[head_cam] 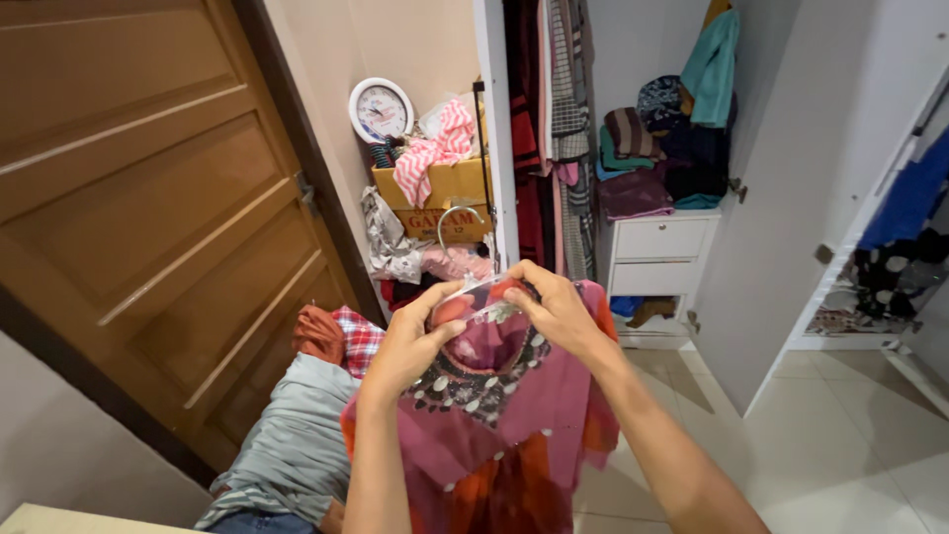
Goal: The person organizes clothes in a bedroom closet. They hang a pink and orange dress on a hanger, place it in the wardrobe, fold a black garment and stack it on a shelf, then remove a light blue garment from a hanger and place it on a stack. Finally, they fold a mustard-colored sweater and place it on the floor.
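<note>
Before an open white wardrobe (761, 247) on pale floor tiles (850, 445): left hand (410, 341) and right hand (559, 311), each grip closed on a clear hanger (474, 297) at the neck of a pink beaded garment (494, 415), held up mid-air. Brown wooden door (148, 198) left, wall clock (380, 109) above cardboard boxes (440, 188).

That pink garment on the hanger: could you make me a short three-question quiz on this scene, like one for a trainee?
1. True or false: both hands grip the pink garment at its neckline.
2. What hangs on the wall above the cardboard boxes? A) a mirror B) a round clock C) a hat
3. Fill in: the hanger's metal hook points ____.

Key:
1. True: the left hand and the right hand both hold it by the collar.
2. B, the round clock.
3. Up, above the hands.
</note>
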